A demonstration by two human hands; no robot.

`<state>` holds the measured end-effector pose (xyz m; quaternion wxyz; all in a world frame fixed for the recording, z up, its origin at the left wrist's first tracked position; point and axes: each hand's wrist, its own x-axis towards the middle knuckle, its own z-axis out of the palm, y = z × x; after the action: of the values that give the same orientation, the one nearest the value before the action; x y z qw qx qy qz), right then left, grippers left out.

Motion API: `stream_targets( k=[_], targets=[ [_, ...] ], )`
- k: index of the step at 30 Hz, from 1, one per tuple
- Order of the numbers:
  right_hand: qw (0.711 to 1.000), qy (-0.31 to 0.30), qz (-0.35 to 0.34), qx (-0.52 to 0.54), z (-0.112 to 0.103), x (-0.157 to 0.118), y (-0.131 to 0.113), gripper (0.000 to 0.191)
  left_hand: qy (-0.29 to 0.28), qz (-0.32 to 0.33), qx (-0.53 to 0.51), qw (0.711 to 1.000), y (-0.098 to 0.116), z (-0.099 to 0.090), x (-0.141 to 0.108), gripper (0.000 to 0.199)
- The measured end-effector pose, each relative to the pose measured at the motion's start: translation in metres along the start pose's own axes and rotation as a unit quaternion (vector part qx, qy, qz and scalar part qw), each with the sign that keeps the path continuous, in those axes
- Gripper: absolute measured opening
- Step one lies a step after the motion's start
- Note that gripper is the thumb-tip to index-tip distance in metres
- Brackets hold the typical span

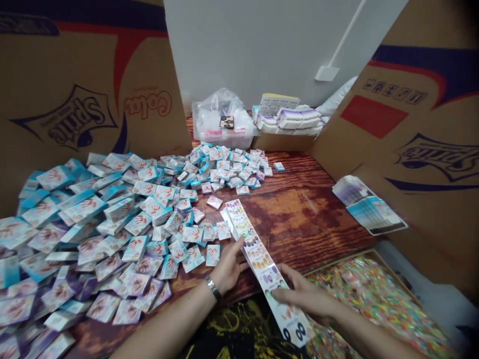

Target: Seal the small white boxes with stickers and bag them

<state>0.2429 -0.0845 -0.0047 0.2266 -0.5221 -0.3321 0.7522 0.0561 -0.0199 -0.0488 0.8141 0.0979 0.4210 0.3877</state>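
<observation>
A long white strip of colourful stickers slants from the table toward my lap, its near end hanging over the front edge. My right hand is closed on its lower part, thumb on top and fingers behind. At its left edge, about midway up, my left hand pinches it between thumb and fingers; a metal watch band circles that wrist. Another pale strip edge shows beneath the far end. Left of the strip lies a big heap of small blue, purple and white boxes printed with hands.
Cardboard panels wall both sides of the reddish wooden table. Fanned flat cartons lie at right. A box of colourful small packets sits front right. Behind stand a clear plastic tub and a carton of stacks.
</observation>
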Motion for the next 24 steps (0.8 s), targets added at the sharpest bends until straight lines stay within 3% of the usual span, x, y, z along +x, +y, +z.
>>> stream_targets(
  k=[4,8,14,20,24],
  targets=[
    [0.994,0.002,-0.040,-0.100,-0.015,-0.027,-0.005,0.044,0.018,-0.015,-0.025,0.999,-0.008,0.020,0.019,0.034],
    [0.992,0.005,-0.026,-0.123,-0.034,-0.048,-0.012,0.046,0.007,-0.018,-0.033,0.999,-0.009,0.043,0.039,0.026],
    [0.996,0.065,-0.034,-0.044,-0.070,-0.064,-0.010,0.050,-0.008,-0.035,0.003,0.999,-0.013,0.088,0.086,0.012],
    [0.992,0.106,-0.054,0.046,-0.130,-0.059,0.008,0.059,-0.006,-0.029,0.059,0.998,-0.030,0.148,0.145,0.017],
    [0.987,0.127,-0.051,0.080,-0.169,-0.051,0.009,0.066,-0.016,-0.053,0.111,0.992,-0.036,0.190,0.182,0.031]
  ],
)
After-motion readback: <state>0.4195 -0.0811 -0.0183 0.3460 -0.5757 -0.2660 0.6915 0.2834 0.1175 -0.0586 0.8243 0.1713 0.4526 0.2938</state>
